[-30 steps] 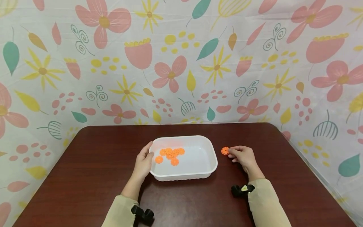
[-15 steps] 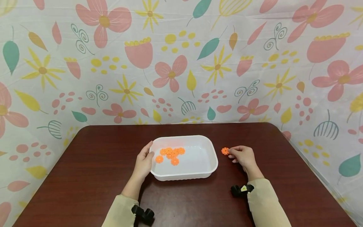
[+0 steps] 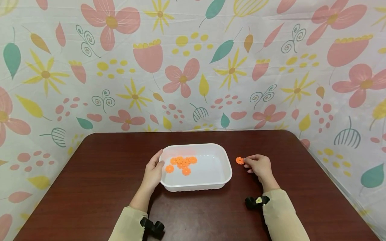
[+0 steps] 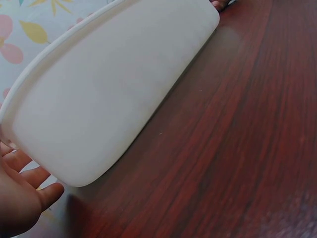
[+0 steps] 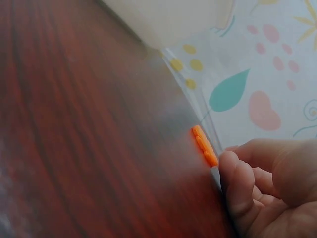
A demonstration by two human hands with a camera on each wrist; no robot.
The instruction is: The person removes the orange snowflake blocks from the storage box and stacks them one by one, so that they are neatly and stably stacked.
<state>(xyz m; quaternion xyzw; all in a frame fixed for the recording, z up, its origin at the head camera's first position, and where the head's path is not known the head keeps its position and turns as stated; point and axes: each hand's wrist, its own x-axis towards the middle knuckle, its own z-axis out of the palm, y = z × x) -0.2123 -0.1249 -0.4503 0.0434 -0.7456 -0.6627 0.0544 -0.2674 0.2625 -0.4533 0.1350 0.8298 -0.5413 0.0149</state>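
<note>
A white plastic basin (image 3: pixel 208 174) stands on the table, several orange notched discs (image 3: pixel 182 163) lying in its left half. My left hand (image 3: pixel 153 170) holds the basin's left end, thumb over the rim. In the left wrist view, the fingers of that left hand (image 4: pixel 22 198) curve beside the end wall of the basin (image 4: pixel 109 94). To the right of the basin, my right hand (image 3: pixel 258 166) pinches one orange notched disc (image 3: pixel 239 160) between thumb and fingertips. The right wrist view shows this disc (image 5: pixel 204 145) nearly edge-on, its near edge at the fingertips of the right hand (image 5: pixel 267 186).
The dark red-brown table (image 3: pixel 90 187) reaches back to a flower-printed cloth (image 3: pixel 193 67) that hangs behind it. Black wrist cameras are strapped over both sleeves (image 3: pixel 284 214), close above the table.
The pinched disc has tipped slightly and looks flatter in the head view. Both hands and the basin stay in place.
</note>
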